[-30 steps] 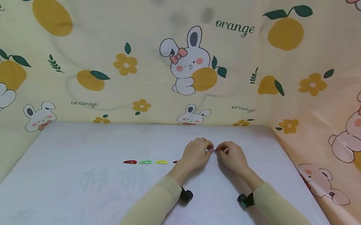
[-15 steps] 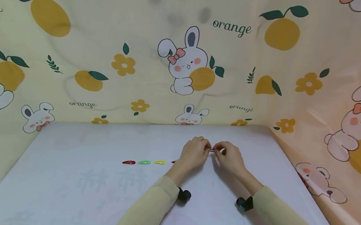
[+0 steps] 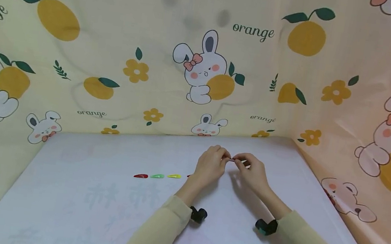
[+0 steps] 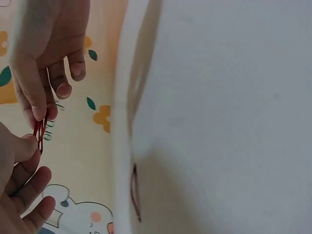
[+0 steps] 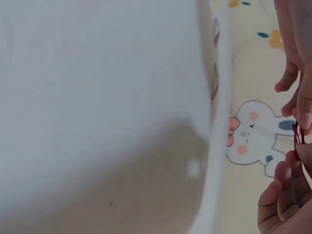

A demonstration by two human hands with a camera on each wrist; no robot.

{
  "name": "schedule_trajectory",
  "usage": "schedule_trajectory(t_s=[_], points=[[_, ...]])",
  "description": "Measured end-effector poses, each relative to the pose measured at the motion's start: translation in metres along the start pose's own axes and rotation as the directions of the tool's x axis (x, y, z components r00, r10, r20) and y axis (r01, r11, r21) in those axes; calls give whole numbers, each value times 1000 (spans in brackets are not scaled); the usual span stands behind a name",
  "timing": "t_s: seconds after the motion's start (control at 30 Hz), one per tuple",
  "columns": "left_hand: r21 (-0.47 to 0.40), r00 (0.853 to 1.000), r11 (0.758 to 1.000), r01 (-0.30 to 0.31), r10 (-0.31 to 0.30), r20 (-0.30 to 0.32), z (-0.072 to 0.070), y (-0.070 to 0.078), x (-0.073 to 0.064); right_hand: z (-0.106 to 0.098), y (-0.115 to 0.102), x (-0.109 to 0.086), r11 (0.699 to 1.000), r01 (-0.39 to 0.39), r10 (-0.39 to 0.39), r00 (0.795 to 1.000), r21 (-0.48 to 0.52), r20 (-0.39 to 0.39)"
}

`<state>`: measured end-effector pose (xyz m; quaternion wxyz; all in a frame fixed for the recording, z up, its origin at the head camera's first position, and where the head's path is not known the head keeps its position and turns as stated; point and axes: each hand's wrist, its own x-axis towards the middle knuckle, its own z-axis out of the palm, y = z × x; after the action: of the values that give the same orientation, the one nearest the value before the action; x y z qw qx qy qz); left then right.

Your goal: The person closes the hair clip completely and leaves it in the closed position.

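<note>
A dark red snap hair clip [image 4: 40,134] is held above the table between my two hands. My left hand [image 3: 211,164] pinches one end of it with thumb and forefinger. At the other end my right hand [image 3: 252,170] pinches it between thumb and fingertips. In the left wrist view the clip's thin strips stand a little apart. On the table to the left lie a red clip [image 3: 141,176], a green clip [image 3: 157,176] and a yellow clip [image 3: 174,175] in a row. Another dark red clip [image 4: 135,192] lies beyond them, mostly hidden by my left wrist in the head view.
The white tabletop [image 3: 90,216] carries faint printed marks. A yellow cloth [image 3: 146,47] with rabbits and oranges hangs behind and beside it. Each wrist wears a small black camera, one of them a black wrist camera [image 3: 198,215] on the left.
Both hands have risen slightly with the dark red clip between them. My right hand's fingers have spread a little. The clips on the table have stayed in place.
</note>
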<state>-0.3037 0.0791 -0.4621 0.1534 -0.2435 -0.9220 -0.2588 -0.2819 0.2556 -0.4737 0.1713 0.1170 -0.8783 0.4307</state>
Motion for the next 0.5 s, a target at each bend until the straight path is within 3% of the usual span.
schedule_trajectory(t_s=[0.27, 0.5], points=[[-63, 995, 998, 11, -17, -97, -8, 4, -6, -3, -9, -6, 998, -15, 17, 999, 64, -33], [-103, 995, 994, 30, -40, -90, -15, 4, -10, -4, -16, -11, 993, -14, 17, 1000, 118, -18]])
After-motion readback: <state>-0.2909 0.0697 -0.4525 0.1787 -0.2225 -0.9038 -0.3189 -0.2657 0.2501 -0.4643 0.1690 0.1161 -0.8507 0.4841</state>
